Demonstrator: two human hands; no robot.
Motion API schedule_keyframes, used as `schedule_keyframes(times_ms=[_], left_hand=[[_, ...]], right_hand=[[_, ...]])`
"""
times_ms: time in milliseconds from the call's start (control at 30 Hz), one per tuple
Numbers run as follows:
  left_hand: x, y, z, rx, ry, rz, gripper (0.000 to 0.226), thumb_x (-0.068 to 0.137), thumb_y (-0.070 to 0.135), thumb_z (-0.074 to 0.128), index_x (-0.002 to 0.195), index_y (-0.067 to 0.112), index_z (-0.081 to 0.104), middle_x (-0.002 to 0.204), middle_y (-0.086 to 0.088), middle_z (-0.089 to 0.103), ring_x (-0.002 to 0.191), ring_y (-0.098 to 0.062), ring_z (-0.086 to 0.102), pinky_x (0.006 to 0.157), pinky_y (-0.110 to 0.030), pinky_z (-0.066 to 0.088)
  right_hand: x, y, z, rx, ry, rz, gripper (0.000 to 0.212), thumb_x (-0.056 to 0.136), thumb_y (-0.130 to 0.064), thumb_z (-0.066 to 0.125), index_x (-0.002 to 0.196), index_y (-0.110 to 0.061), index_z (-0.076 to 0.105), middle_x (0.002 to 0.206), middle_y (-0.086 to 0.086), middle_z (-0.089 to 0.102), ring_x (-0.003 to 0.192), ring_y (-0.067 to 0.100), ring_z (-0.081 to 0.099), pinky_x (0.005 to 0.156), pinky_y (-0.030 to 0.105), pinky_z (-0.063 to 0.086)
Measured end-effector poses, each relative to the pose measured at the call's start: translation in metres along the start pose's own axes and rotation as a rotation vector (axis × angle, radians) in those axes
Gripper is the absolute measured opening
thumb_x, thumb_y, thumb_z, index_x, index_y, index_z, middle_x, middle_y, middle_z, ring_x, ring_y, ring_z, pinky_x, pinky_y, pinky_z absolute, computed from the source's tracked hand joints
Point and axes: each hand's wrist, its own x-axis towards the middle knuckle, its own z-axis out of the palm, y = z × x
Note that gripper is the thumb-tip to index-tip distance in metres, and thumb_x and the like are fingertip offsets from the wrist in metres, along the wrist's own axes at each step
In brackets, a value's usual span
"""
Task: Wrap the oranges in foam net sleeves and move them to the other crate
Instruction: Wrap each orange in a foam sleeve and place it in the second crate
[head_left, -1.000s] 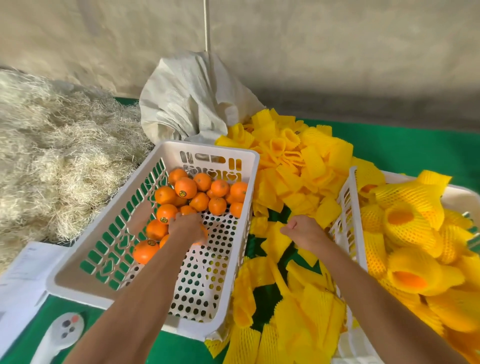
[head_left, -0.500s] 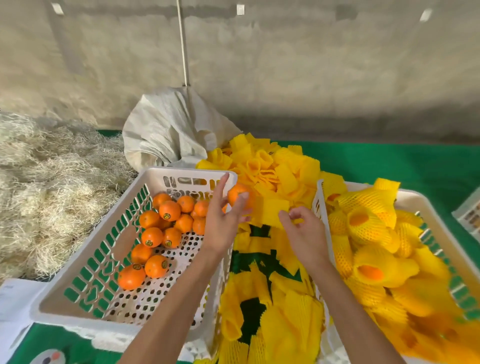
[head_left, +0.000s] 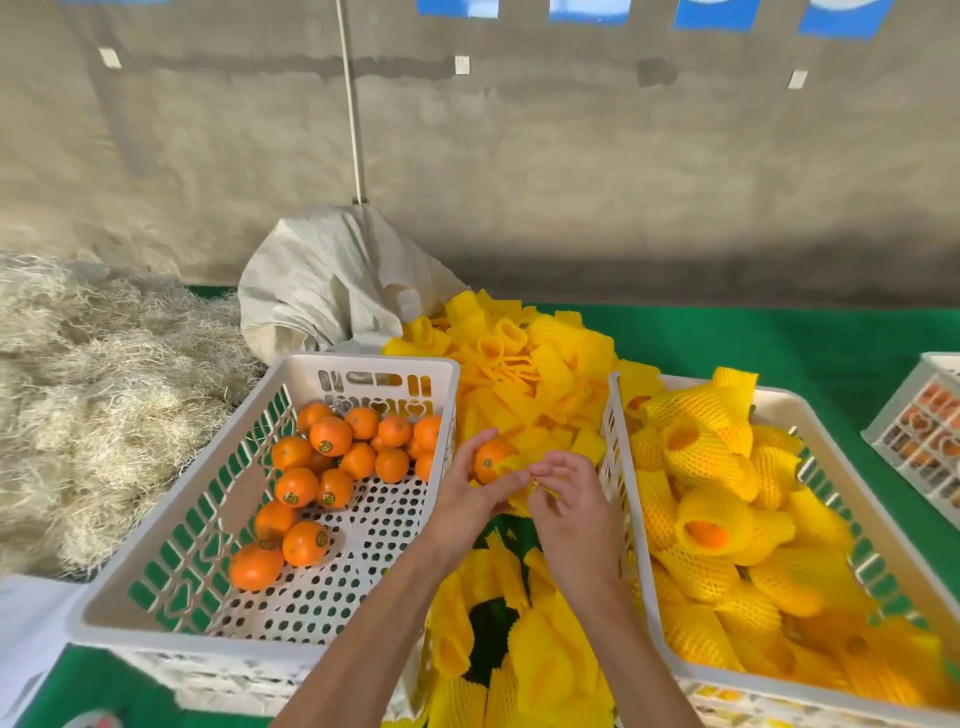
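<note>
My left hand (head_left: 470, 493) holds a bare orange (head_left: 491, 460) between the two crates. My right hand (head_left: 566, 499) pinches a yellow foam net sleeve (head_left: 524, 475) right beside that orange, fingertips close to my left thumb. The white left crate (head_left: 363, 366) holds several unwrapped oranges (head_left: 332, 457) at its far end. The white right crate (head_left: 774, 400) is filled with several sleeve-wrapped oranges (head_left: 701, 525). A heap of loose yellow sleeves (head_left: 524, 364) lies between and behind the crates.
A pale sack (head_left: 327, 280) slumps against the wall behind the left crate. Straw-like packing fibre (head_left: 104, 395) is piled at the left. Another white crate (head_left: 930, 431) sits at the far right on the green table cover (head_left: 779, 338). White paper (head_left: 26, 623) lies at the near left.
My left hand lifted an orange out of the left crate and carried it right to the gap between the crates. My right hand picked up a sleeve and met it there.
</note>
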Motion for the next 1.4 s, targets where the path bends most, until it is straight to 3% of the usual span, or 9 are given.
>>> schedule_keyframes(times_ms=[167,267,400,667,833,933,1067,1233,1400], left_hand=[[-0.007,0.0,0.005,0.075,0.008,0.042,0.065,0.08,0.021,0.091,0.135,0.038,0.062,0.105,0.029,0.071,0.102,-0.003,0.072,0.079,-0.031,0.062],[-0.004,-0.003,0.002,0.041,0.012,0.037,0.067,0.079,0.018,0.091,0.136,0.037,0.06,0.111,0.016,0.074,0.104,-0.015,0.074,0.079,-0.037,0.063],[-0.002,-0.007,0.001,0.165,0.081,0.035,0.055,0.086,0.013,0.082,0.133,0.036,0.062,0.105,0.025,0.072,0.089,-0.012,0.075,0.077,-0.038,0.064],[0.0,-0.007,0.007,0.131,0.15,-0.116,0.029,0.108,0.022,0.048,0.121,0.024,0.074,0.109,-0.016,0.074,0.093,-0.034,0.076,0.081,-0.05,0.064],[-0.004,-0.002,0.013,0.021,0.038,-0.367,0.031,0.106,0.02,0.039,0.116,-0.001,0.06,0.074,-0.021,0.072,0.057,-0.032,0.068,0.05,-0.033,0.056],[-0.009,0.001,0.016,0.01,-0.067,-0.449,0.036,0.106,0.025,0.04,0.127,-0.001,0.053,0.092,-0.026,0.07,0.062,-0.033,0.069,0.051,-0.032,0.053],[-0.01,0.002,0.015,-0.007,-0.107,-0.467,0.037,0.107,0.029,0.039,0.136,0.007,0.048,0.112,-0.022,0.066,0.066,-0.031,0.07,0.054,-0.031,0.046],[-0.012,0.004,0.012,-0.09,-0.223,-0.455,0.038,0.107,0.035,0.036,0.137,0.014,0.047,0.108,-0.017,0.067,0.067,-0.029,0.069,0.054,-0.028,0.043],[-0.009,0.006,0.008,-0.253,-0.304,-0.491,0.035,0.105,0.034,0.036,0.121,0.011,0.057,0.093,-0.015,0.071,0.074,-0.028,0.068,0.075,-0.034,0.047]], right_hand=[[-0.001,0.008,-0.001,-0.51,-0.035,-0.114,0.032,0.096,-0.028,0.068,0.127,-0.023,0.065,0.122,-0.009,0.059,0.107,0.004,0.055,0.079,0.001,0.034],[0.0,0.011,-0.005,-0.491,-0.005,-0.107,0.025,0.101,-0.027,0.062,0.122,-0.017,0.07,0.112,-0.002,0.07,0.098,0.011,0.065,0.074,-0.001,0.039],[-0.003,0.009,-0.006,-0.01,0.135,0.125,0.022,0.1,-0.024,0.064,0.121,-0.022,0.072,0.107,-0.009,0.075,0.101,0.006,0.069,0.086,0.027,0.058],[-0.007,0.003,-0.009,0.996,0.008,0.613,0.021,0.1,-0.007,0.059,0.12,-0.008,0.064,0.115,0.01,0.076,0.107,0.02,0.073,0.088,0.032,0.057],[-0.003,0.003,-0.016,0.934,-0.15,0.684,0.037,0.094,-0.021,0.065,0.126,-0.004,0.063,0.118,0.014,0.072,0.095,0.024,0.071,0.072,0.032,0.06],[0.001,0.005,-0.024,0.979,-0.158,0.75,0.041,0.091,-0.029,0.067,0.125,-0.008,0.064,0.115,0.011,0.074,0.089,0.024,0.075,0.06,0.029,0.059],[0.006,0.013,-0.03,0.97,-0.063,0.837,0.038,0.094,-0.03,0.067,0.128,-0.011,0.062,0.12,0.012,0.073,0.105,0.025,0.073,0.073,0.032,0.063],[0.012,0.02,-0.031,0.767,0.178,0.708,0.02,0.092,-0.023,0.072,0.109,-0.016,0.065,0.106,0.003,0.072,0.103,0.023,0.068,0.066,0.035,0.062],[0.008,0.026,-0.021,0.719,0.157,0.661,0.015,0.103,-0.013,0.057,0.109,-0.015,0.07,0.111,0.008,0.075,0.103,0.024,0.071,0.068,0.034,0.062]])
